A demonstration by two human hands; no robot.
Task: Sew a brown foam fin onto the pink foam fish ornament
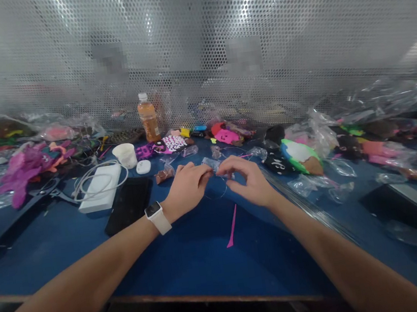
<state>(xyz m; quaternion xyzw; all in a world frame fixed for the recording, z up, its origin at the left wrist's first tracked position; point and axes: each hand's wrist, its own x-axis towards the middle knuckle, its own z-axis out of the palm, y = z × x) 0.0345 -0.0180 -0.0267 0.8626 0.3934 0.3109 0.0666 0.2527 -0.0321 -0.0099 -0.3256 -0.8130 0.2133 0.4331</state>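
My left hand (188, 189), with a watch (155, 213) on its wrist, is closed, its thumb and fingers pinched together. Facing it, my right hand (249, 179) curls its thumb and fingers around a small piece of clear plastic (212, 164) that shows between both sets of fingertips. What exactly the left fingertips pinch is hidden. A thin, clear loop of thread or wire (217, 196) hangs just below the fingers. On the blue table (192, 265), nearer to me, lies a slim pink tool (232, 227) with a flared end.
Left of my hands are a black phone (128, 205), a white box (101, 188) with a cable, a white cup (125, 155) and a drink bottle (148, 118). Colourful clay pieces (303, 156) and plastic bags line the back. Thin clear rods (306, 199) lie by my right forearm.
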